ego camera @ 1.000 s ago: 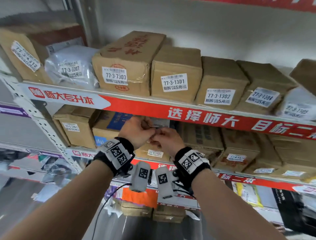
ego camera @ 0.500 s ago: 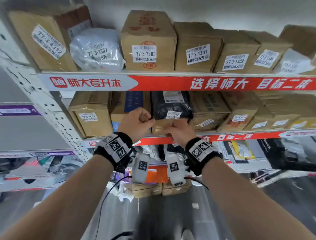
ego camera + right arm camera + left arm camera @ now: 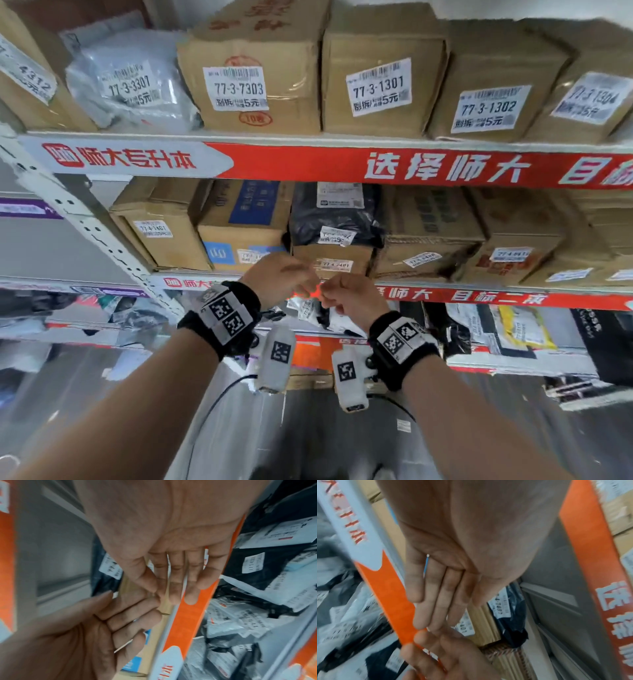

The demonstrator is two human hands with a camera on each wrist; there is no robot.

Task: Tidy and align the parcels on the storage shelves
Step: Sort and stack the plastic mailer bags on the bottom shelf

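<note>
Left hand: the left hand [image 3: 279, 279] is raised before the front edge of the middle shelf [image 3: 479, 297]. The left wrist view shows straight, relaxed fingers [image 3: 436, 601]; the grip is wide and holds nothing.
Right hand: the right hand [image 3: 352, 296] is just beside the left, fingertips meeting. Its fingers [image 3: 176, 582] are extended and loose; this grip is empty too.
Black bag parcel: the black bag parcel [image 3: 337, 216] lies on a flat carton [image 3: 334, 262] on the middle shelf, between the blue-printed carton [image 3: 246, 222] and a brown carton [image 3: 428, 233], its white label [image 3: 337, 236] facing the front edge.
Upper shelf: cartons marked 77-3-7303 [image 3: 253, 75] and 77-3-1301 [image 3: 380, 78] stand side by side at the front edge.
Change: half a second ago both hands were against the bag's lower front; they are now lower, in front of the shelf edge strip, clear of the bag. The bag's place is unchanged.
Blur: the hands are smeared in the head view.
</note>
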